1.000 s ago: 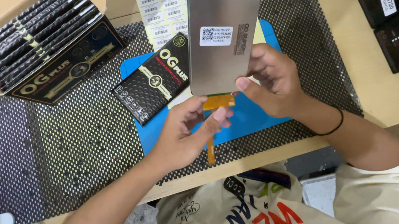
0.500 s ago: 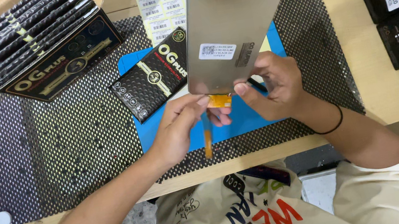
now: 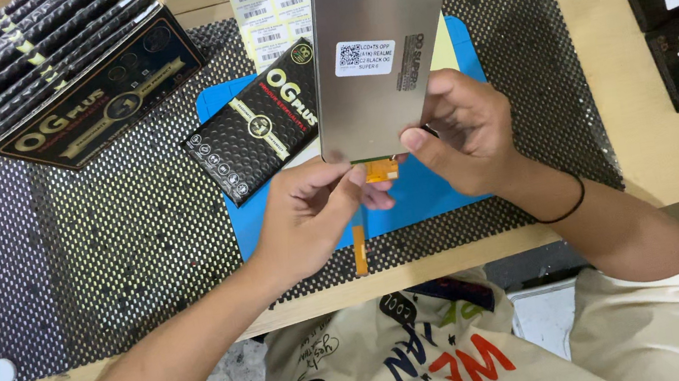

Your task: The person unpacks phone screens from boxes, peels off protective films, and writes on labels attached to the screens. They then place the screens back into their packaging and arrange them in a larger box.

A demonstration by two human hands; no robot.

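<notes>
panel (image 3: 383,36) grey, white-stickered, orange ribbon (image 3: 358,238) dangling below

Grey screen panel (image 3: 383,36) upright, white label (image 3: 365,57); black packets (image 3: 253,125) behind.

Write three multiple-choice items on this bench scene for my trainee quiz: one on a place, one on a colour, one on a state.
1. Where does the small black box lie?
A. On the blue mat's left part
B. Inside the carton
C. On the floor

2. What colour is the ribbon hanging from the grey panel?
A. Green
B. Orange
C. White

3. How is the panel held?
A. Flat on the mat, untouched
B. By the left hand alone
C. Raised over the bench, both hands at its lower edge

Answers:
1 A: it overlaps the blue mat at its left edge, outside the carton.
2 B: the strip below the panel is orange.
3 C: the left hand and right hand both pinch its lower edge.
</notes>
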